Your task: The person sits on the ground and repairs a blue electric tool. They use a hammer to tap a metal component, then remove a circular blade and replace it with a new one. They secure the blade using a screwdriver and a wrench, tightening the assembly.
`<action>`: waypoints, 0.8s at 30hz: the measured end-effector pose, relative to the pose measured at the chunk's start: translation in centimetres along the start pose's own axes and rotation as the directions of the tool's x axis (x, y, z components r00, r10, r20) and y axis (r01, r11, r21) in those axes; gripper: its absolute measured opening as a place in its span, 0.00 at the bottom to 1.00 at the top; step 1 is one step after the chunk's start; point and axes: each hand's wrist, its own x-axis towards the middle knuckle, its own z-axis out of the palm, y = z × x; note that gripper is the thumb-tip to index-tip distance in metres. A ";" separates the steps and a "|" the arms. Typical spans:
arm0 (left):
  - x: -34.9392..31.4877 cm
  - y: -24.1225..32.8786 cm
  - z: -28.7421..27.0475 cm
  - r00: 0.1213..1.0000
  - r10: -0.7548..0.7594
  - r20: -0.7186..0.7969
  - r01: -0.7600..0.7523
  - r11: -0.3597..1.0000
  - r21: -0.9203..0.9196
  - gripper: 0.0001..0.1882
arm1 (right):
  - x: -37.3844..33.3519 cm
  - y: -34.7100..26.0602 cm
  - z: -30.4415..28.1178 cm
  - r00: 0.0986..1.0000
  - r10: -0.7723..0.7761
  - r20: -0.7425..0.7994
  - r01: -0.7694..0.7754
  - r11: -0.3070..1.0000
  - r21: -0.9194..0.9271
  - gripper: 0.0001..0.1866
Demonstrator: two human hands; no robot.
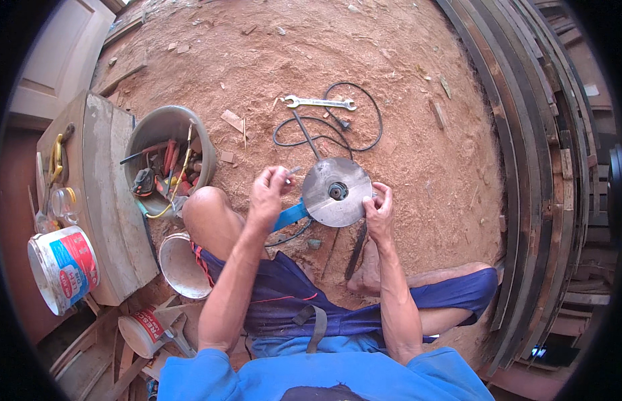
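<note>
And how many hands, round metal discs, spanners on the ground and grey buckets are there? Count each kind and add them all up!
Left hand and right hand: 2 hands
Round metal disc: 1
Spanner on the ground: 1
Grey bucket: 1
Total: 5

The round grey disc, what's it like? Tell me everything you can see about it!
The round grey disc is wide, flat and metal-looking, with a smooth rim and faint streaks. A dark fitting shows in its middle hole. Its broad face points up toward the camera. It lies over a blue part sticking out at its lower left, with sandy ground beyond. The right grip is at its right edge, seeming to touch it.
</note>
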 end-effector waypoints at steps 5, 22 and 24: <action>-1.9 -1.5 0.8 0.996 -0.092 0.020 0.094 0.951 -0.293 0.14 | 1.2 -4.1 1.5 0.879 -0.476 0.031 0.398 0.697 -0.596 0.35; -10.0 3.2 0.4 0.910 0.280 0.305 0.122 0.522 -0.844 0.26 | 3.8 -4.8 2.6 0.957 -0.176 0.231 0.264 0.860 -0.437 0.41; -10.6 3.2 0.4 0.905 0.282 0.319 0.121 0.548 -0.828 0.26 | 3.9 -4.2 2.1 0.948 -0.199 0.250 0.282 0.889 -0.361 0.40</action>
